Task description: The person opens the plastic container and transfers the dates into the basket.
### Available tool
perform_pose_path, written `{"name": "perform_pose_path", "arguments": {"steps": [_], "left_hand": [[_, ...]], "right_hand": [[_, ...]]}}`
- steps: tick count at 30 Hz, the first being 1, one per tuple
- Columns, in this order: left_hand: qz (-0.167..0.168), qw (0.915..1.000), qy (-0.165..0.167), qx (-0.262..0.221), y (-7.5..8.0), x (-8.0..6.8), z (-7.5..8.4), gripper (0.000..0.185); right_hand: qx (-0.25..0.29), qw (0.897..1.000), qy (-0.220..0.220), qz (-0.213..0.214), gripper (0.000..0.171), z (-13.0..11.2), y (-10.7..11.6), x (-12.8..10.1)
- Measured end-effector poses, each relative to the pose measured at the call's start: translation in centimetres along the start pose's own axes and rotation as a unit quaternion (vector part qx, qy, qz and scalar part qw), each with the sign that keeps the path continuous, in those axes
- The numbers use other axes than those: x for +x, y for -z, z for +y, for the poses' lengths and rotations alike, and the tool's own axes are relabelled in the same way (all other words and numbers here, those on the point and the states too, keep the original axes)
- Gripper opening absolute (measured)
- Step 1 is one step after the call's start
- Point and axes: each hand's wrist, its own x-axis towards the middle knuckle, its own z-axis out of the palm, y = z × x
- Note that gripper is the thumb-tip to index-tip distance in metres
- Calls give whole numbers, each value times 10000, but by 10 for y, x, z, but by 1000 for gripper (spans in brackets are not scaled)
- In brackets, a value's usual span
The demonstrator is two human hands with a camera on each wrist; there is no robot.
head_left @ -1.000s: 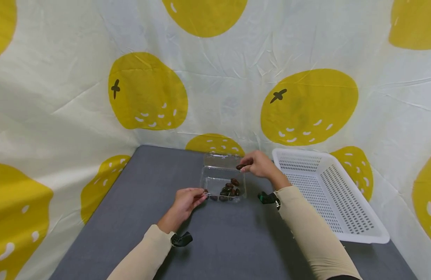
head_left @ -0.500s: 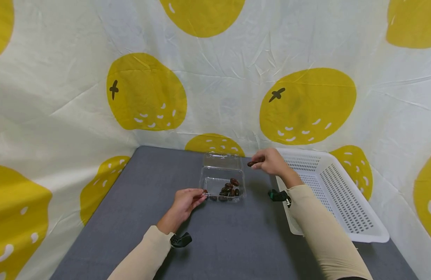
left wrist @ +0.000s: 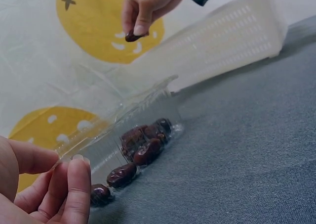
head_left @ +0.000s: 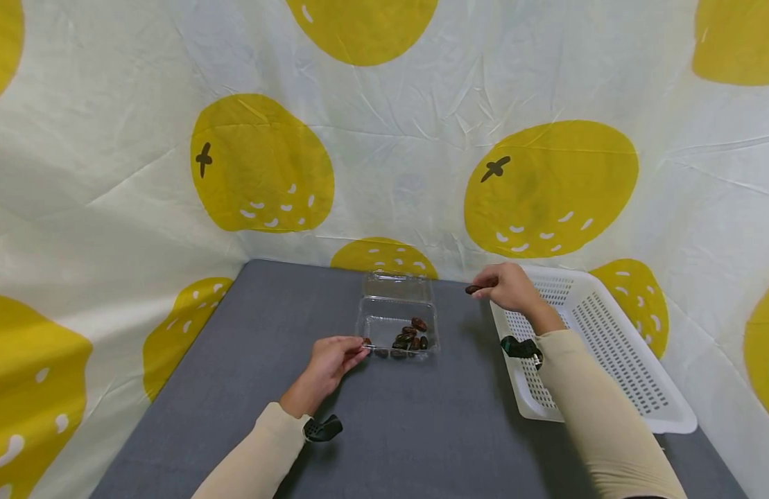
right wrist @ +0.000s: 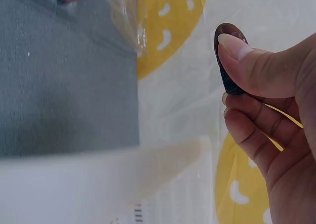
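Observation:
A clear plastic clamshell box [head_left: 396,320] lies open on the grey table [head_left: 384,430] with several dark brown dates [head_left: 409,338] inside. My left hand [head_left: 334,357] pinches the box's near left corner [left wrist: 74,157]. My right hand [head_left: 505,285] hovers near the far left corner of the white basket [head_left: 609,360] and pinches a single date [head_left: 473,289] between thumb and fingers; the same date [right wrist: 228,61] shows close up in the right wrist view and high up [left wrist: 133,35] in the left wrist view.
The white slatted basket lies along the table's right side and looks empty in the part that shows. A white cloth with big yellow fruit prints [head_left: 262,163] hangs behind and around the table.
My right hand has carried the date from above the box's lid rightward to the basket's far left corner. The left hand and the box have not moved.

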Motion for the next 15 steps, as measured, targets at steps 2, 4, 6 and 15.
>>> {"name": "perform_pose_path", "arguments": {"steps": [2,4,6,15], "left_hand": [[-5,10000,-1,8,0,0,0,26],[-12,10000,-13,2,0,0,0,26],[-7,10000,-14,-14,0,0,-1,26],[6,10000,-33,-75,1,1,-2,22]], "right_hand": [[28,10000,-66,17,13,3,3,-2],[53,9999,-143,32,13,6,6,-4],[40,9998,-196,47,15,9,9,-6],[-125,9995,-252,152,11,25,19,-14]]}}
